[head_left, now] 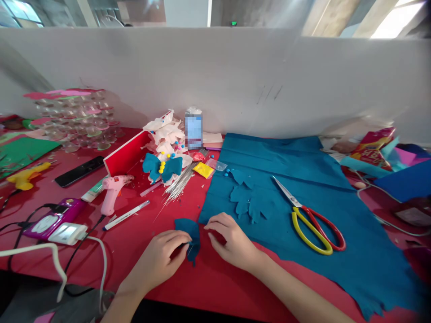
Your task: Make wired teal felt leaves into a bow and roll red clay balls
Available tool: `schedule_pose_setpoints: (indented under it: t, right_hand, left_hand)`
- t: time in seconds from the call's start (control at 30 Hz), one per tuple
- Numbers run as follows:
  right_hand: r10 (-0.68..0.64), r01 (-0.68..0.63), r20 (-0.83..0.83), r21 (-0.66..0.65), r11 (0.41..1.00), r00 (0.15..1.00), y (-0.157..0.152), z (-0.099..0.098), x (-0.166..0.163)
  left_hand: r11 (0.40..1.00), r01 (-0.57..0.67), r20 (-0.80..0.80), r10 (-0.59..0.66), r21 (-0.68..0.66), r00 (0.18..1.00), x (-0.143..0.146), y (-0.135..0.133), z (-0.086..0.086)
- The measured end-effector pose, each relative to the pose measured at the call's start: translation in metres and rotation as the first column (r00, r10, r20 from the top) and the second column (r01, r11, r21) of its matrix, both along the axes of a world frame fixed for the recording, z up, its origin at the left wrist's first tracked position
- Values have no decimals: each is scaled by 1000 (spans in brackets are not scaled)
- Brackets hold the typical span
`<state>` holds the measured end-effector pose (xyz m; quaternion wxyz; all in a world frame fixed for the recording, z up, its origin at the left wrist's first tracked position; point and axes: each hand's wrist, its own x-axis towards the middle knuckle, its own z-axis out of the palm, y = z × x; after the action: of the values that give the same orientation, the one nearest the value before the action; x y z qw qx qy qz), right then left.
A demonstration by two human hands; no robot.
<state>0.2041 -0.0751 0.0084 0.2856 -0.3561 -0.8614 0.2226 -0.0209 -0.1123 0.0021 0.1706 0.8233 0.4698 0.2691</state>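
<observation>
At the near edge of the red table [215,282], the left hand [161,258] pinches a small teal felt piece [189,231] between thumb and fingertips. The right hand [232,240] rests just right of it, fingers curled and holding nothing. Farther right, yellow-and-red scissors [311,220] lie on a large teal felt sheet [353,251], beside cut leaf shapes [252,202]. Farther left stands a pink glue gun [112,190], then a teal felt bow [162,167]

Matt teal felt sheet [336,233] – soft, fuzzy – under glossy plastic-handled metal scissors [311,217].
</observation>
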Motion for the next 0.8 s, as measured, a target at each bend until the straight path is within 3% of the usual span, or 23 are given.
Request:
schedule_pose_setpoints:
  t: [0.1, 0.3, 0.5, 0.67, 0.8]
  right_hand:
    - [187, -190, -51, -65, 980, 981, 6, 11, -8]
    - [428, -423, 60, -81, 902, 902, 34, 29, -19]
    - [230, -234, 120, 19, 972, 966, 45, 12, -7]
    - [253, -260, 161, 22, 965, 954, 43, -1, 1]
    - [281, -319, 247, 132, 938, 927, 45, -1, -3]
  left_hand:
    - [1000, 5, -15, -5, -4, 1000, 0, 0, -2]
    - [1000, -3, -19, 3, -7, 1000, 0, 1, -4]
    - [999, -24, -21, 23, -44, 1000, 2, 2, -2]
    - [998, -30, -17, 30, -57, 999, 3, 1, -3]
    - [998, -35, -26, 33, -46, 999, 3, 0, -3]
